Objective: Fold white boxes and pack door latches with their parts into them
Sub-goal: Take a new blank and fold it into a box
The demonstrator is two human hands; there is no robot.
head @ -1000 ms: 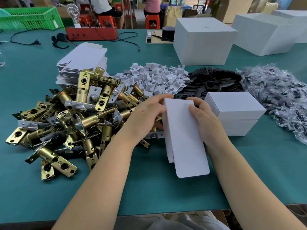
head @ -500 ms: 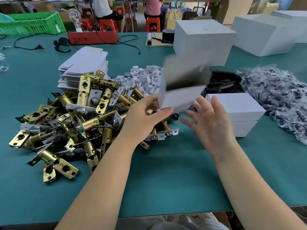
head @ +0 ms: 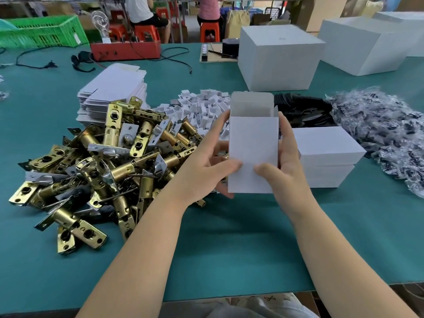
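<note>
Box (head: pixel 252 148): I saw it held upright above the table (head: pixel 229 237), squared into a tube, top flap standing open at the far side, inside visible at the top.
Left hand (head: pixel 204 171): I noted it grasping the box's left side, thumb pressed on the front face near the bottom, fingers curled round behind.
Right hand (head: pixel 286 173): grasping the box's right side, thumb on the front face just beside the left thumb, fingers along the right wall.
Latches (head: pixel 103 161): a loose brass-coloured heap lay on the table left of the box, touching the left wrist's far side as far as I could tell.
Flat blanks (head: pixel 114 88): a stack of unfolded white cards sat behind the latches.
Small white parts (head: pixel 202 106): a pile lay behind the box, between the blanks and the black parts.
Black parts (head: pixel 302 109): a pile lay behind and right of the box, partly hidden by it.
Bagged parts (head: pixel 385 129): clear bags with dark contents were heaped at the far right.
Closed boxes (head: pixel 325 152): two were stacked just right of the right hand.
Large cartons (head: pixel 280 58): white, well behind the box.
Crate (head: pixel 41 31): green, at the far left corner.
</note>
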